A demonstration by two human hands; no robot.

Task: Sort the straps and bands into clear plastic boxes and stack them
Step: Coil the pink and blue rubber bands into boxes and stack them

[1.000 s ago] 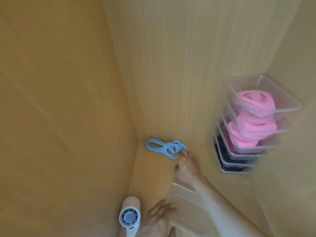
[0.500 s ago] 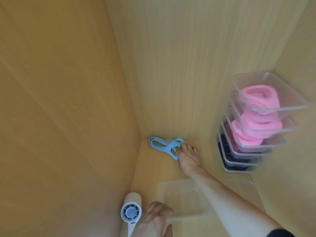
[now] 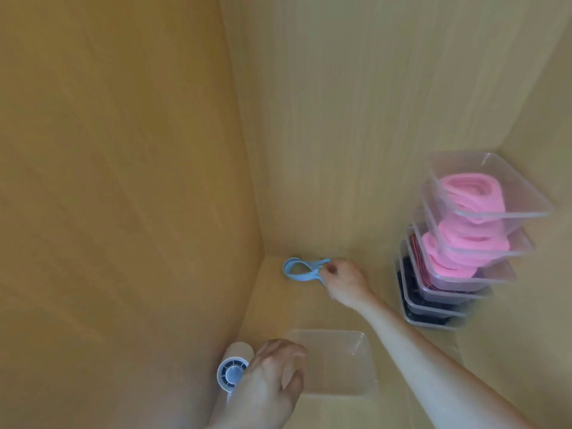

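Fingers [image 3: 325, 273] of the right hand [image 3: 346, 283] are clenched round one end of the blue strap [image 3: 297, 269]. I read that as a firm grip. Left hand [image 3: 272, 377] has its fingers curled over the left rim of the empty clear box [image 3: 346, 360], holding it. Everything sits inside a wooden cabinet [image 3: 123, 181], on its shelf floor [image 3: 278, 314]. A stack of clear boxes [image 3: 501, 214] stands at the right by the back wall. I see pink bands [image 3: 464, 196] in the upper ones, a red strap [image 3: 418, 261] below them and dark bands [image 3: 413, 300] at the bottom. The empty box lies near the front, well apart from the stack. A small white fan [image 3: 232, 371] lies just left of it, touching the left hand. The blue strap is in the back left corner, loop end toward the side wall.
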